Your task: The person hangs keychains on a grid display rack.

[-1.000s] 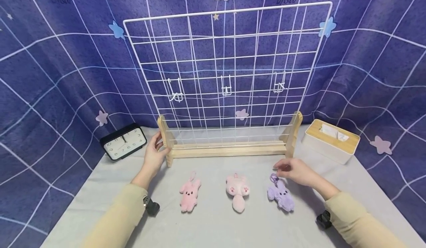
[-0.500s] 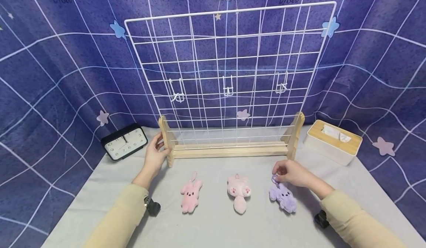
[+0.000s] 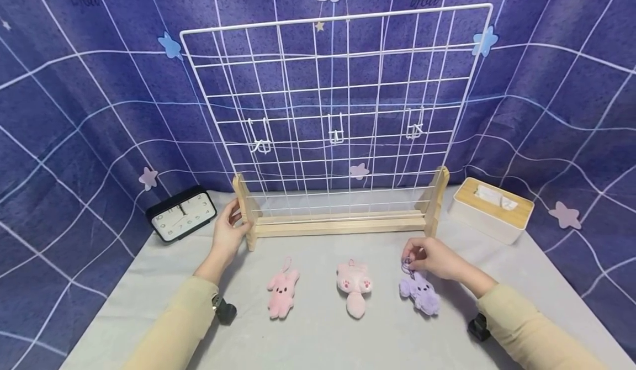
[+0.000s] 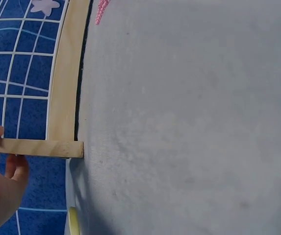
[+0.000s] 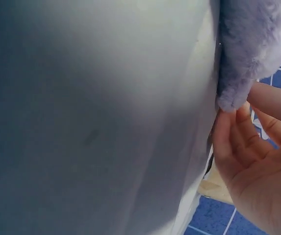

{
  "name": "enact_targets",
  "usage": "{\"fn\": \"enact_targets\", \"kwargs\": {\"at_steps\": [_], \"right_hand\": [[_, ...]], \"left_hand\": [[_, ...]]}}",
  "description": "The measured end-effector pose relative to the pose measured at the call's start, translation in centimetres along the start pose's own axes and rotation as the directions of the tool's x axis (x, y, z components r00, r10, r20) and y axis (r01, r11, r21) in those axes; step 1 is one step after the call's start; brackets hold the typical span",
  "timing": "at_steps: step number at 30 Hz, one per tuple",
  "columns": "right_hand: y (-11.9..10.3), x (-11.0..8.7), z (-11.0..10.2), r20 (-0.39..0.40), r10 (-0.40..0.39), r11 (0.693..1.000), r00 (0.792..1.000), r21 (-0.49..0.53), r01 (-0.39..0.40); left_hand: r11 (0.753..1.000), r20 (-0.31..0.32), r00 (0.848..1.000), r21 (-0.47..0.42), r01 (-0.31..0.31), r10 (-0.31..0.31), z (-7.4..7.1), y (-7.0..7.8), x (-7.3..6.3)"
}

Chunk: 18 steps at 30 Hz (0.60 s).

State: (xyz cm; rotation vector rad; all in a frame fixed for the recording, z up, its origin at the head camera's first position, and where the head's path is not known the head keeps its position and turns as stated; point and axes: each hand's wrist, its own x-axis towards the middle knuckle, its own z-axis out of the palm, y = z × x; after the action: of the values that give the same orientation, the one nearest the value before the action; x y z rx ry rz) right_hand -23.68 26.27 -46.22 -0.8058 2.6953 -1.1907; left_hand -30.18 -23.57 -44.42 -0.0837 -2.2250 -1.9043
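Right now the purple plush bunny lies flat on the table, its long axis running from the loop at its head, just under the right hand, down and away toward the person. That hand's grip is closed in a pinch at the purple loop, fingers curled over the toy's top end; the right hand is by far the nearer of the two. Further to the left of that grip lie a pink bear plush and then a pink bunny plush, each apart from the others. Beyond the grip stands the white wire grid in its wooden stand; the left hand grips the stand's left upright. Only the right wrist view shows fingertips touching fur from below; only the head view shows the hooks.
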Motion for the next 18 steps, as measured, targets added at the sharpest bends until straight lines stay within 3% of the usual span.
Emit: {"fn": "enact_targets", "kwargs": {"at_steps": [6, 13, 18], "right_hand": [[0.0, -0.3, -0.2, -0.04, 0.001, 0.999, 0.999, 0.033, 0.0], [0.1, -0.8, -0.5, -0.081, -0.002, 0.987, 0.997, 0.161, 0.015], [0.0, -1.2, -1.0, -0.094, -0.006, 0.976, 0.996, 0.216, 0.026]], "left_hand": [[1.0, 0.007, 1.0, -0.004, 0.019, -0.019, 0.2, 1.5, -0.6], [1.0, -0.008, 1.0, 0.006, -0.006, 0.006, -0.2, -0.8, 0.3], [0.999, -0.004, 1.0, 0.026, -0.022, 0.022, -0.1, -1.2, 0.5]]}}
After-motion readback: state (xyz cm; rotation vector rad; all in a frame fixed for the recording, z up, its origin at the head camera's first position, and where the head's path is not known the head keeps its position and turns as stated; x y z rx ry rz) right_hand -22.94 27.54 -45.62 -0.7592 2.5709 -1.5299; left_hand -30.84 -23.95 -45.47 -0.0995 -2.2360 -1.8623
